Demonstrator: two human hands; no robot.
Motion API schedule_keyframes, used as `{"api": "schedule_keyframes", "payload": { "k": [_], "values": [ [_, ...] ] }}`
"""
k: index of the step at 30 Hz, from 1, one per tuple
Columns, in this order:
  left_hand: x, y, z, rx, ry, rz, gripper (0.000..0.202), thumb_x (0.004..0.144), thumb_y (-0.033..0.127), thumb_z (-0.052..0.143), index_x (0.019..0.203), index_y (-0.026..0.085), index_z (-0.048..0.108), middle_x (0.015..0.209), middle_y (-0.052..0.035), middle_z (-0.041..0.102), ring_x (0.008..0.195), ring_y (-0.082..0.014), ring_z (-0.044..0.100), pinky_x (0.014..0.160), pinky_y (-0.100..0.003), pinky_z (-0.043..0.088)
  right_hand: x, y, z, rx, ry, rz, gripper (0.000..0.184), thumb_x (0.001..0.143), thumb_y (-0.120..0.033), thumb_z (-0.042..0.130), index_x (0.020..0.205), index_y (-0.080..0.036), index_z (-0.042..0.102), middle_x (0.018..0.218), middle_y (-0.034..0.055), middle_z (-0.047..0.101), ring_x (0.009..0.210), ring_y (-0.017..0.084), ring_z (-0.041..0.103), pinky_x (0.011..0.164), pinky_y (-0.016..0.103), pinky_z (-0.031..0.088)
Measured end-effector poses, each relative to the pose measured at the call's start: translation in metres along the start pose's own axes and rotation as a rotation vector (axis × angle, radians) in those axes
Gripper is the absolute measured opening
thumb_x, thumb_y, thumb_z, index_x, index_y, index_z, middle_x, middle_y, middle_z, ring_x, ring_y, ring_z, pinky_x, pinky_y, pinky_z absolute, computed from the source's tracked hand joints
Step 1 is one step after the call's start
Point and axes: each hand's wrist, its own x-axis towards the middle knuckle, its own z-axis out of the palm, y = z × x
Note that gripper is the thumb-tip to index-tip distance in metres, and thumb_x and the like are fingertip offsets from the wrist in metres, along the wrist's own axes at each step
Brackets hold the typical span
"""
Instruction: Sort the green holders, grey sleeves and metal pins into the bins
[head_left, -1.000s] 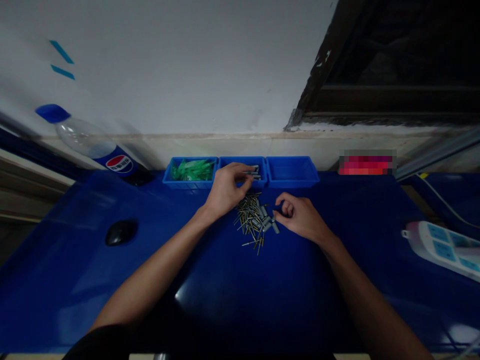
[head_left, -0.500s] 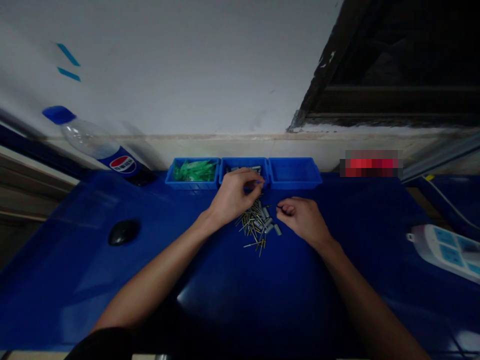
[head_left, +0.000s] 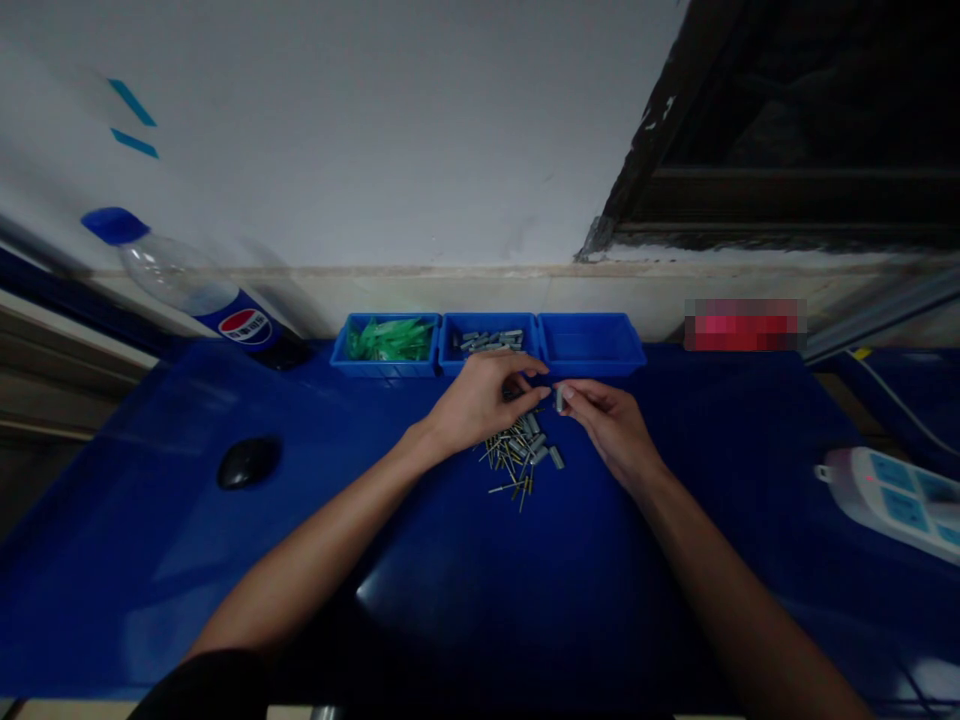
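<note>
Between the thumb and fingers of my right hand [head_left: 611, 425] is a small grey cylinder [head_left: 560, 399], held upright above the table. My left hand [head_left: 491, 400] reaches in from the other side with thumb and forefinger apart; nothing shows between them. Its fingertips are close to the cylinder, without clear contact. Under and in front of my left hand lies a loose pile of thin metal pins [head_left: 512, 463], some with brass-coloured parts. Several more grey cylinders [head_left: 556, 457] are mixed in along the pile's right side. My left hand hides the back of the pile.
Three joined blue bins stand along the wall: the left bin [head_left: 347, 366] holds green plastic pieces, the middle bin [head_left: 448, 355] grey cylinders, beside the right bin [head_left: 592, 345]. A cola bottle [head_left: 240, 322] and black mouse [head_left: 246, 463] are left, a power strip [head_left: 892, 500] right.
My left hand has moved right, toward my right hand, and its fingers have spread. My right hand has turned, so the grey cylinder in its fingers now shows. The middle bin's contents are less covered.
</note>
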Motion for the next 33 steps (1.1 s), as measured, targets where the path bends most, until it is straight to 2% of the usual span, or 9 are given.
{"api": "schedule_keyframes", "payload": {
  "k": [3, 6, 11, 15, 20, 23, 27, 30, 33],
  "values": [
    [-0.001, -0.002, 0.005, -0.007, -0.018, 0.005, 0.024, 0.093, 0.026, 0.074, 0.114, 0.015, 0.076, 0.108, -0.0103, 0.079, 0.082, -0.0175, 0.076, 0.077, -0.033, 0.063, -0.002, 0.002, 0.009, 0.197, 0.061, 0.08, 0.028, 0.065, -0.043, 0.097, 0.083, -0.026, 0.085, 0.084, 0.0014, 0.08, 0.082, 0.018, 0.071, 0.088, 0.036, 0.059],
    [-0.001, -0.003, 0.008, -0.014, -0.018, -0.001, 0.02, 0.093, 0.024, 0.073, 0.111, 0.015, 0.076, 0.104, -0.0098, 0.08, 0.083, -0.0181, 0.076, 0.079, -0.034, 0.063, -0.004, 0.003, 0.014, 0.294, 0.069, 0.128, 0.03, 0.058, -0.039, 0.101, 0.079, -0.026, 0.084, 0.083, 0.0006, 0.079, 0.085, 0.017, 0.073, 0.097, 0.038, 0.059],
    [-0.001, -0.001, 0.008, -0.054, -0.001, -0.017, 0.015, 0.095, 0.021, 0.066, 0.1, 0.015, 0.079, 0.092, -0.0066, 0.081, 0.08, -0.0172, 0.076, 0.08, -0.033, 0.062, -0.006, 0.004, 0.016, 0.333, -0.002, 0.157, 0.026, 0.062, -0.035, 0.099, 0.08, -0.023, 0.084, 0.086, 0.0019, 0.079, 0.087, 0.016, 0.073, 0.1, 0.034, 0.059],
    [-0.001, 0.002, 0.007, -0.054, -0.024, -0.024, 0.016, 0.09, 0.024, 0.074, 0.101, 0.015, 0.079, 0.091, -0.0069, 0.081, 0.08, -0.0183, 0.076, 0.075, -0.031, 0.061, -0.007, 0.004, 0.017, 0.366, 0.018, 0.159, 0.024, 0.063, -0.034, 0.099, 0.077, -0.022, 0.083, 0.085, 0.0017, 0.079, 0.088, 0.016, 0.074, 0.102, 0.032, 0.059],
    [0.0, 0.0, 0.004, -0.018, -0.047, -0.026, 0.015, 0.092, 0.017, 0.068, 0.098, 0.016, 0.081, 0.09, -0.0056, 0.081, 0.078, -0.0168, 0.076, 0.075, -0.031, 0.059, -0.006, 0.001, 0.017, 0.354, 0.013, 0.136, 0.022, 0.065, -0.034, 0.097, 0.077, -0.023, 0.082, 0.085, 0.0009, 0.079, 0.09, 0.018, 0.076, 0.106, 0.038, 0.058],
    [0.001, -0.007, -0.001, -0.038, 0.006, -0.077, 0.015, 0.091, 0.018, 0.069, 0.097, 0.016, 0.082, 0.091, -0.0061, 0.081, 0.075, -0.0163, 0.076, 0.071, -0.029, 0.059, -0.005, 0.002, 0.012, 0.234, 0.005, 0.07, 0.022, 0.071, -0.038, 0.093, 0.083, -0.024, 0.082, 0.09, 0.0036, 0.082, 0.094, 0.023, 0.078, 0.104, 0.044, 0.058],
    [0.003, -0.019, -0.009, -0.053, 0.162, -0.094, 0.015, 0.089, 0.022, 0.07, 0.096, 0.016, 0.082, 0.095, -0.0077, 0.081, 0.08, -0.0169, 0.076, 0.076, -0.03, 0.063, -0.003, 0.007, 0.005, -0.146, 0.023, -0.126, 0.015, 0.083, -0.038, 0.082, 0.091, -0.025, 0.082, 0.095, 0.0055, 0.083, 0.094, 0.025, 0.077, 0.096, 0.045, 0.058],
    [0.005, -0.028, -0.015, -0.028, 0.272, -0.098, 0.017, 0.089, 0.022, 0.069, 0.097, 0.015, 0.082, 0.1, -0.0095, 0.081, 0.084, -0.0176, 0.077, 0.081, -0.032, 0.065, -0.004, 0.007, 0.002, -0.438, -0.068, -0.32, 0.013, 0.089, -0.028, 0.071, 0.097, -0.027, 0.082, 0.105, 0.0055, 0.083, 0.099, 0.026, 0.076, 0.095, 0.046, 0.057],
    [0.006, -0.031, -0.018, 0.052, 0.318, -0.108, 0.019, 0.089, 0.022, 0.067, 0.1, 0.015, 0.082, 0.109, -0.0114, 0.079, 0.086, -0.0175, 0.077, 0.084, -0.034, 0.066, -0.007, 0.002, 0.003, -0.636, -0.175, -0.475, 0.022, 0.09, -0.018, 0.064, 0.098, -0.03, 0.082, 0.112, 0.0043, 0.081, 0.11, 0.027, 0.073, 0.101, 0.048, 0.054]
  ]
}}
